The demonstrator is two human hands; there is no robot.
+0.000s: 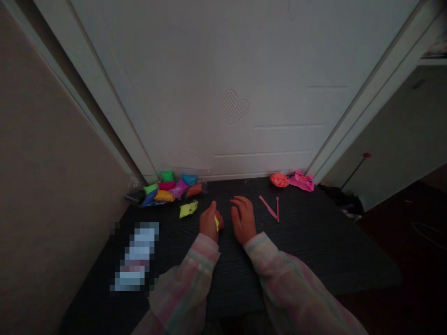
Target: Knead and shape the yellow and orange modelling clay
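Note:
My left hand (210,221) is closed around a lump of yellow modelling clay (217,223), of which only a small part shows between the fingers. Just to its right, my right hand (243,218) hovers or rests over the dark table, fingers apart and nothing visible in them. A yellow clay packet (188,210) lies beyond and left of my left hand. Right of my right hand lie two thin pink strips (273,211) whose near ends meet in a V shape.
Several colourful clay packets (165,191) sit in clear plastic at the table's back left. An orange clump (280,180) and a crumpled pink piece (302,181) lie at the back right. A blurred-out rectangle (138,256) is at left. A white door panel (226,70) stands behind the table (314,251).

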